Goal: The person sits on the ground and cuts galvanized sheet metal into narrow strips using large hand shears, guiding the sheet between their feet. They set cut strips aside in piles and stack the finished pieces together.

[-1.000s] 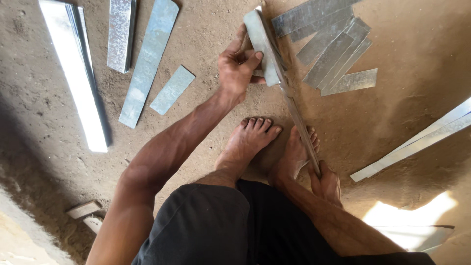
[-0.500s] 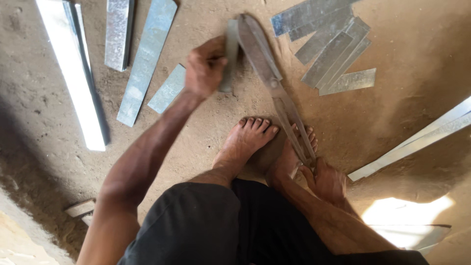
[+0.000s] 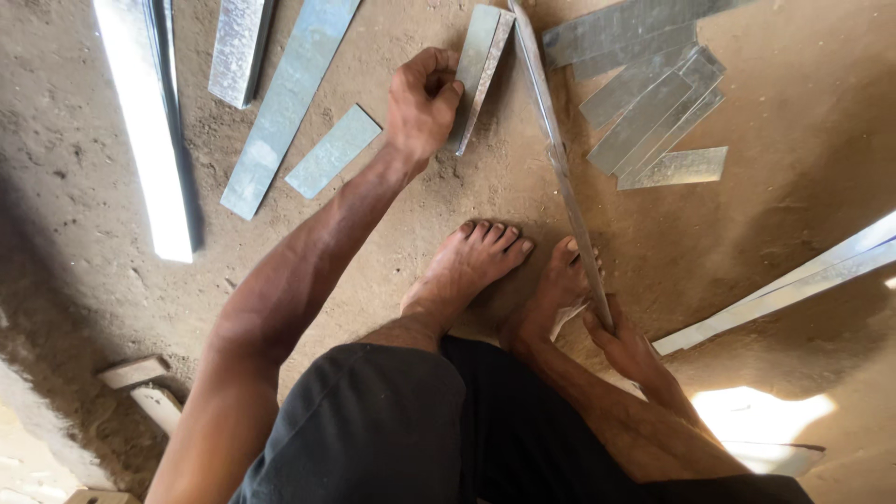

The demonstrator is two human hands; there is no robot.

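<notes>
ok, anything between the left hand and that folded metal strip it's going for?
Nothing visible. The left hand is already closed on the folded metal strip, fingers wrapped round its lower edge. The long shears, held at the handle by the right hand, lie just to the right, beside the strip, not between.

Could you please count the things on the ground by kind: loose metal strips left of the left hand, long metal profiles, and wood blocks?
Loose flat metal strips left of the left hand: 3
Long metal profiles: 2
Wood blocks: 2
Total: 7
</notes>
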